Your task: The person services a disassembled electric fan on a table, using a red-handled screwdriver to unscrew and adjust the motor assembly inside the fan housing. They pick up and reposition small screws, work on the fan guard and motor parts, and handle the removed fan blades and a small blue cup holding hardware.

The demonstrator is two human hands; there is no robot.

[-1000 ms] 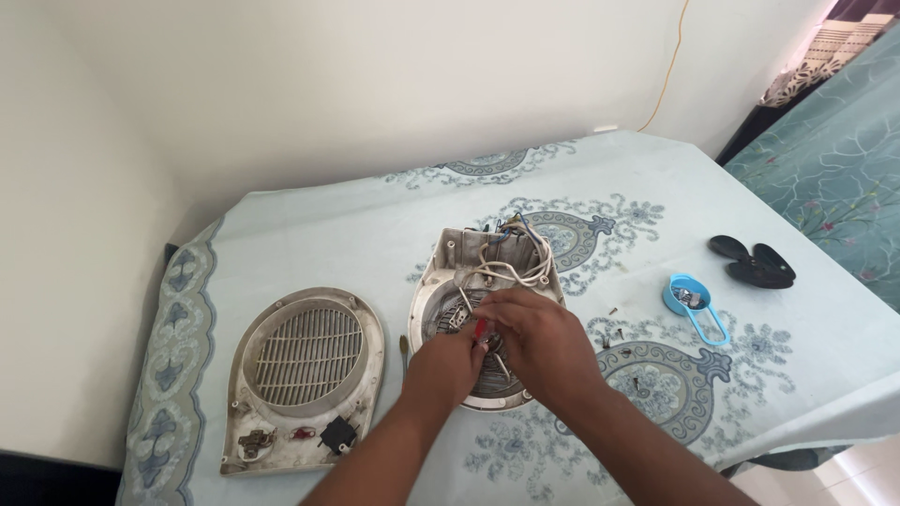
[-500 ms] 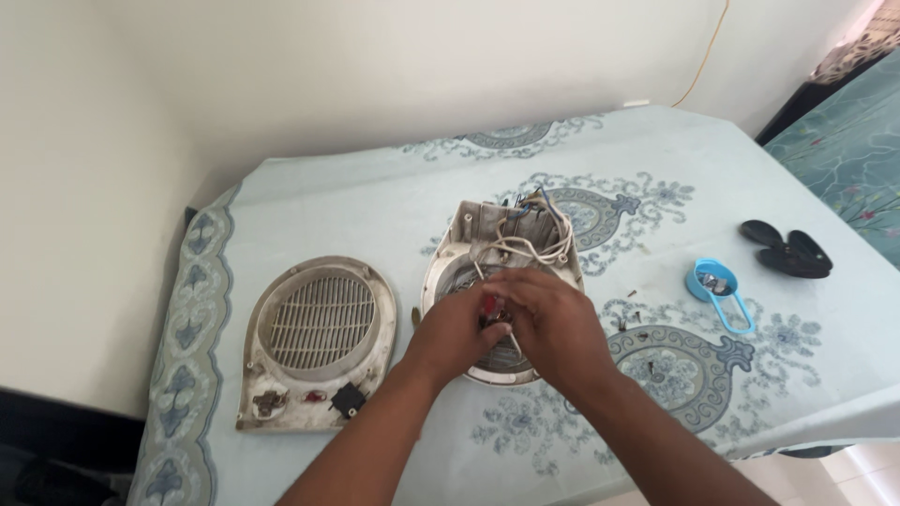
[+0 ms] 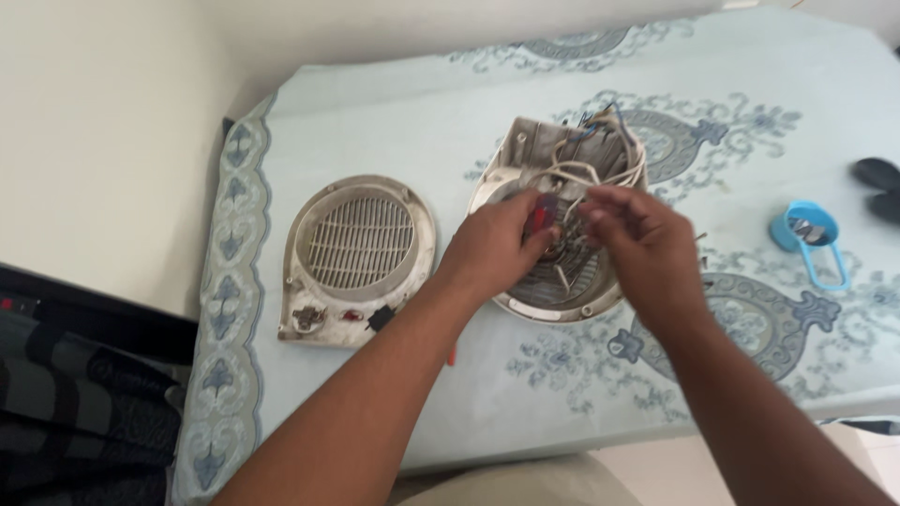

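An opened fan heater body (image 3: 539, 159), dirty white with loose white wires, lies on the pale blue patterned tablecloth (image 3: 375, 122). My left hand (image 3: 497, 245) is closed around a small red-handled tool (image 3: 541, 215) over the heater's round middle. My right hand (image 3: 642, 248) hovers just right of it, fingertips pinched at a white wire above the heater's centre. What the fingers touch underneath is hidden. The heater's detached front grille cover (image 3: 356, 255) lies flat to the left of my hands.
A small blue cup with a handle (image 3: 806, 236) holding small metal parts sits to the right. A black object (image 3: 879, 178) lies at the right edge. The table meets a cream wall at the left; dark striped fabric (image 3: 75, 412) lies below left.
The view has shifted, so the table now sits further right and closer. My hands stay over the heater's centre, the right one now lifted a little with a wire pinched.
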